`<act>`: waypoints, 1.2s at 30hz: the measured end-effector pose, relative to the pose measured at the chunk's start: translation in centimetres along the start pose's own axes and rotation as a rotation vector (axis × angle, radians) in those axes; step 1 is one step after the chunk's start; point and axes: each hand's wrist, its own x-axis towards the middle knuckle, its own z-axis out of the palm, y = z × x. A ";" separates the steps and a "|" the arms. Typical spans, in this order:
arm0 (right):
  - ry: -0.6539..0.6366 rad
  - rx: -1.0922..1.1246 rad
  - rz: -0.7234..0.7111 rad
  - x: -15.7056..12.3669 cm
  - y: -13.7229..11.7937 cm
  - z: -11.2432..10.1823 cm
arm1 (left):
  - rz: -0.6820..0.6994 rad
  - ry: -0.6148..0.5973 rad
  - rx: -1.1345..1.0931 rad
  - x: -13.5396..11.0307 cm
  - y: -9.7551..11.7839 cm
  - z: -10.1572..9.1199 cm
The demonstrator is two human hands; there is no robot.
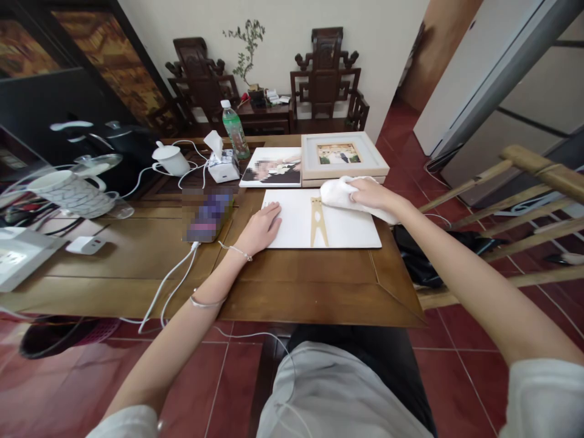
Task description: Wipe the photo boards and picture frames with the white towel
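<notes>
A white rectangular panel (pixel 292 228) lies flat near the front of the wooden table, with a tan, forked stand leg (pixel 318 228) on its middle. Fingers stretched out, my left hand (pixel 262 228) rests on the panel's left edge. My right hand (pixel 369 194) grips a bunched white cloth (pixel 337 193) over the panel's upper right part, and the cloth hangs past the right edge. Just behind the panel are a photo print panel (pixel 274 169) and a pale framed picture (pixel 340 152), which sits on another frame-like piece.
Left of the panel lies a phone (pixel 207 219) with a white cable (pixel 176 274). Farther back stand a tissue box (pixel 223 165), a bottle (pixel 235 131) and a lidded white cup (pixel 171 159). A patterned mug (pixel 73 191) and a power strip (pixel 20 255) are at the left. A wooden chair (pixel 524 170) stands right.
</notes>
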 end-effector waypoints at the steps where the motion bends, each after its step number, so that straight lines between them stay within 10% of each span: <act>1: 0.003 0.002 0.023 0.5 0.0 -0.2 | -0.002 -0.003 0.001 0.0 0.0 0.0; 9: 0.016 -0.002 0.022 -0.3 -1.3 -0.2 | 0.002 -0.016 0.022 -0.1 0.0 -0.1; 21: -0.190 -0.127 -0.080 -13.9 -4.9 1.3 | -0.015 -0.016 0.049 0.1 0.4 0.1; 36: 0.127 0.195 0.044 -0.2 -4.8 1.6 | 0.003 -0.019 0.019 0.1 -0.3 0.1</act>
